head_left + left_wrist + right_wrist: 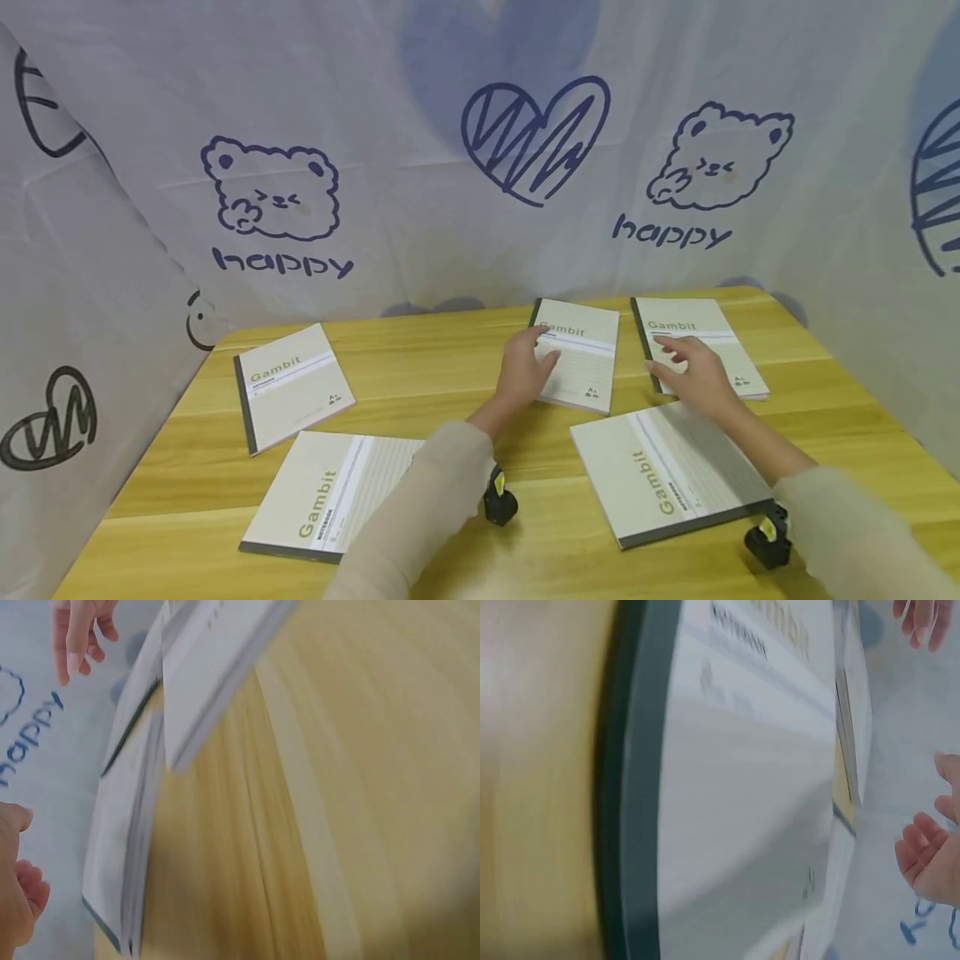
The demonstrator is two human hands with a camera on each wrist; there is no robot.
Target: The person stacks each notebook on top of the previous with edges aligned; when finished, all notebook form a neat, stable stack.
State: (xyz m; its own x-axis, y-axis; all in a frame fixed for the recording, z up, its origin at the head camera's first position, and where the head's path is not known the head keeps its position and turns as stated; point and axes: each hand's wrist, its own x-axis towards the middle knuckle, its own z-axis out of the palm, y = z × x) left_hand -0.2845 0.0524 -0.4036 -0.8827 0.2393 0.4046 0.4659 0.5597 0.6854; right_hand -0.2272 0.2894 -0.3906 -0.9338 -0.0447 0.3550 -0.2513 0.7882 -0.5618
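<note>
My left hand (522, 367) is over the left edge of a cream notebook (577, 367) with a dark spine, at the back middle of the table. Loosely bent fingers and a thumb held apart show nothing between them. My right hand (697, 375) hovers by another notebook (712, 321) at the back right, its thumb and fingers spread with a gap. In the right wrist view that hand (934, 855) appears raised off the notebooks and holds nothing. Below the right forearm lies a sideways notebook (637, 475); the left sleeve hides part of a similar one (300, 508).
Another notebook (292, 387) lies tilted at the back left of the wooden table (420, 350). A white curtain (405, 183) with printed bears and hearts hangs behind the table. Black wrist-worn devices (498, 497) show under both forearms.
</note>
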